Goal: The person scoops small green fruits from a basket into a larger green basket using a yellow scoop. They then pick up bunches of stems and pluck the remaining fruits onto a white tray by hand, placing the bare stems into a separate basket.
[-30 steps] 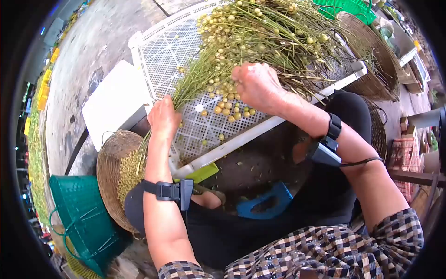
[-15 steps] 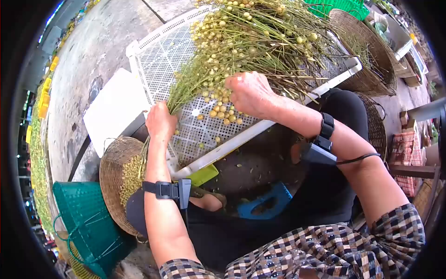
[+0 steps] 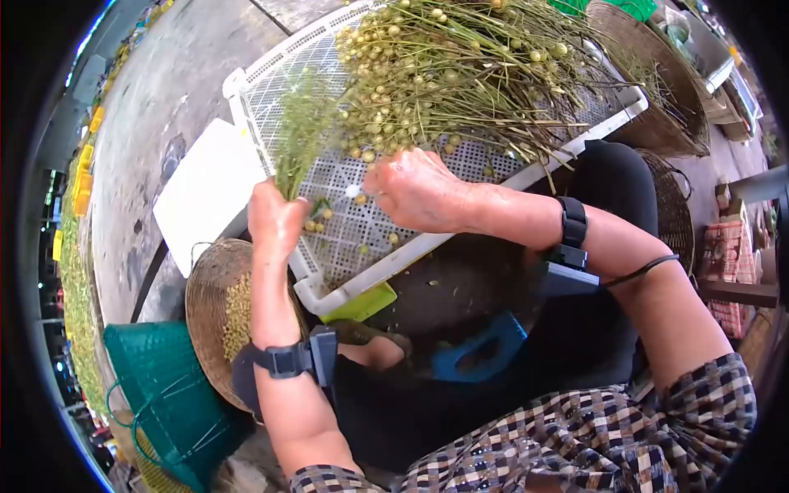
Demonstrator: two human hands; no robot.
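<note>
My left hand (image 3: 276,218) is closed around a bunch of thin green stems (image 3: 302,140), whose feathery ends point up over the perforated white tray (image 3: 362,279). A few small round yellow fruits (image 3: 317,220) hang beside its thumb. My right hand (image 3: 415,191) is curled above the tray, to the right of the left hand; what lies inside its fingers is hidden. Just beyond it lies a large heap of stems with round yellow fruits (image 3: 394,90), spread across the tray's far part. Some loose fruits rest on the tray's mesh.
Left of my knees stands a wicker basket (image 3: 205,300) holding small yellow fruits, beside a green basket (image 3: 160,394). A white board (image 3: 205,197) lies left of the tray. Another wicker basket (image 3: 670,90) leans at right. A blue plastic piece (image 3: 485,353) is below.
My right hand has moved left and down, away from the heap. The bunch in my left hand now stands more upright, and fewer loose fruits show between the hands.
</note>
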